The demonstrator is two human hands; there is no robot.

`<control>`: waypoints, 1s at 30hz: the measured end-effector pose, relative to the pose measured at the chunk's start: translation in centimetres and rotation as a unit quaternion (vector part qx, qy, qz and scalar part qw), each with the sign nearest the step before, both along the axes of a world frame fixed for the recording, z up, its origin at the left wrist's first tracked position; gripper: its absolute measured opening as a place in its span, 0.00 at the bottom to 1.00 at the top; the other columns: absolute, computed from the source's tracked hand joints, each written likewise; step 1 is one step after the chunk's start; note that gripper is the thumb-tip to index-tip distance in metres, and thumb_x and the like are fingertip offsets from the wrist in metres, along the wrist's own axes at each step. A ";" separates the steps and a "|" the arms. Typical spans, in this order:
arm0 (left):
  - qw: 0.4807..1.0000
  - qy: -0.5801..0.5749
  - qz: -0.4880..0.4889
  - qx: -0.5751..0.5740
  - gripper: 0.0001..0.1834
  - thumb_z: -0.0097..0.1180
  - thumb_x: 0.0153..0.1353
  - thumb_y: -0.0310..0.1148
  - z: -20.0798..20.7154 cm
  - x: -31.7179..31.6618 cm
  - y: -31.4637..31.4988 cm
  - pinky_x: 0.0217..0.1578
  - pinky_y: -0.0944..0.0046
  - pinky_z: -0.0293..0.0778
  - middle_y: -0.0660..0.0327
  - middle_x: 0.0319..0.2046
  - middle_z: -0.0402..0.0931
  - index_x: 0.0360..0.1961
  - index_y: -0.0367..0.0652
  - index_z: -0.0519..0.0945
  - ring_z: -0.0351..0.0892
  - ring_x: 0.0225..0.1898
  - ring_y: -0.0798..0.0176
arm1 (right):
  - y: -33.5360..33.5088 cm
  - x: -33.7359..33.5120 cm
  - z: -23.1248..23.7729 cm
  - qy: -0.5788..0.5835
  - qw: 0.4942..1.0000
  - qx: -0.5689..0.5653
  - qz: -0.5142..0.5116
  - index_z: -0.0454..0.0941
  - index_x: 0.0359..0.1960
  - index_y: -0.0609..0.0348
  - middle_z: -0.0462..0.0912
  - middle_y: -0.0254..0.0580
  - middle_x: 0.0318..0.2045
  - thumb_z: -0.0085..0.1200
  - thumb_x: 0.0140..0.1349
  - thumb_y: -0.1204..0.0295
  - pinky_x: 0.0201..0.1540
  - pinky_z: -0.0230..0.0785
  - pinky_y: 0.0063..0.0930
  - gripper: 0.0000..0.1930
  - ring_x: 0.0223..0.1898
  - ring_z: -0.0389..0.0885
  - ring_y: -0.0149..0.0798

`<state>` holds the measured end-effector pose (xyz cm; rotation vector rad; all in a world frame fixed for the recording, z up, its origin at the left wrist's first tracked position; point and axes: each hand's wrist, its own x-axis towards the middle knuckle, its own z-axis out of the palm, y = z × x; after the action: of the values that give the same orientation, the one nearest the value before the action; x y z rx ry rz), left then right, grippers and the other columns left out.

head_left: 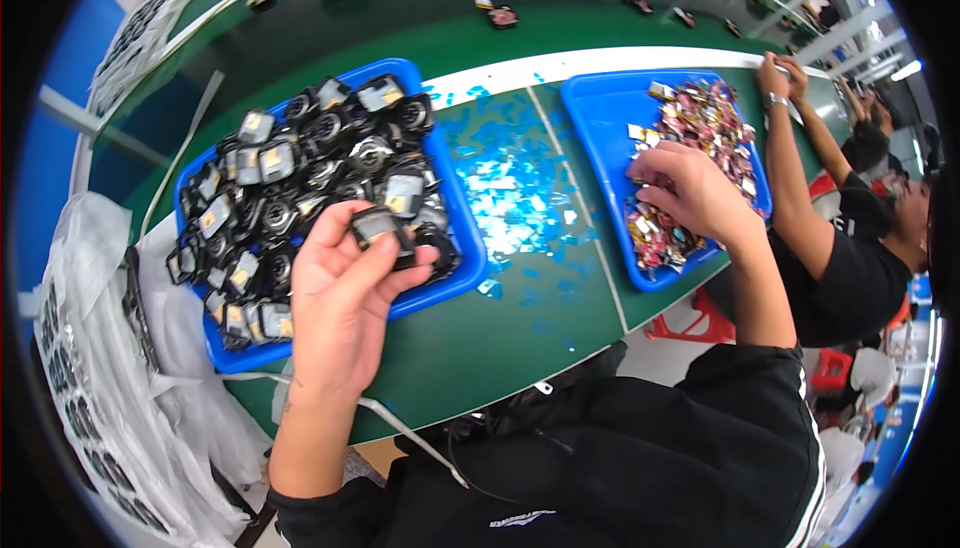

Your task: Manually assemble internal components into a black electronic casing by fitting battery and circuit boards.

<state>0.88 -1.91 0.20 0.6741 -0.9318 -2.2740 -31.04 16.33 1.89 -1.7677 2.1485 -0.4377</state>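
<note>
The right hand (690, 193) hides whatever its curled fingers pick at among small pink and gold pieces in the right blue tray (600, 118), so its grip cannot be told. The left hand (345, 298), palm up over the near edge of the left blue tray (455, 278), pinches a black square part (378, 228), possibly a small casing.

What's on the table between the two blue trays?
In the head view, between the left blue tray and the right blue tray, the green table is sprinkled with tiny shiny blue scraps, and a thin pale line crosses it.
</note>
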 end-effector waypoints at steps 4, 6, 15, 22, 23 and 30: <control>1.000 -0.014 0.008 0.002 0.19 0.53 0.61 0.15 0.5 -0.5 0.2 0.42 0.64 0.84 0.53 0.38 0.79 0.53 0.35 0.69 0.84 0.44 0.53 | 0.0 0.9 0.5 0.022 0.998 0.034 -0.047 0.79 0.38 0.62 0.76 0.44 0.29 0.62 0.51 0.80 0.40 0.72 0.35 0.11 0.33 0.78 0.45; 0.996 -0.023 0.028 -0.078 0.19 0.53 0.59 0.13 0.3 -0.5 0.3 0.42 0.65 0.83 0.55 0.37 0.79 0.51 0.35 0.72 0.83 0.46 0.55 | 0.3 1.0 0.4 0.030 0.997 0.041 -0.065 0.79 0.37 0.61 0.75 0.44 0.30 0.62 0.51 0.80 0.41 0.73 0.35 0.11 0.34 0.78 0.46; 0.984 -0.101 0.033 -0.143 0.13 0.60 0.60 0.22 0.8 0.3 0.5 0.31 0.72 0.80 0.59 0.43 0.79 0.47 0.35 0.78 0.81 0.37 0.72 | 0.0 0.6 -0.7 0.028 0.997 -0.052 0.052 0.79 0.32 0.61 0.75 0.45 0.34 0.61 0.52 0.78 0.44 0.72 0.39 0.06 0.40 0.77 0.49; 0.999 -0.029 -0.010 -0.031 0.08 0.54 0.66 0.24 0.6 -1.1 0.8 0.37 0.67 0.80 0.54 0.39 0.80 0.42 0.41 0.68 0.83 0.36 0.63 | 1.1 0.9 -0.4 0.061 0.997 -0.017 0.044 0.70 0.31 0.62 0.73 0.48 0.33 0.53 0.59 0.79 0.43 0.68 0.40 0.04 0.38 0.74 0.53; 0.999 -0.027 -0.005 -0.031 0.08 0.54 0.66 0.24 0.5 -0.8 0.7 0.38 0.66 0.81 0.52 0.40 0.81 0.41 0.42 0.67 0.84 0.37 0.62 | 1.3 1.0 -0.3 0.046 0.998 -0.028 0.020 0.68 0.31 0.62 0.73 0.49 0.32 0.52 0.60 0.81 0.45 0.67 0.39 0.05 0.38 0.74 0.52; 0.986 -0.101 -0.060 -0.117 0.17 0.55 0.65 0.24 1.0 -0.5 1.1 0.33 0.70 0.82 0.52 0.44 0.82 0.54 0.39 0.68 0.84 0.39 0.64 | -0.4 3.7 2.4 0.027 0.977 -0.209 -0.011 0.74 0.34 0.65 0.76 0.45 0.30 0.54 0.57 0.86 0.36 0.69 0.31 0.05 0.32 0.77 0.44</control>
<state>0.41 -0.81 1.18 0.7714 -1.3461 -2.1784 -27.31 15.96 4.32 -1.9871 2.2372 -0.9148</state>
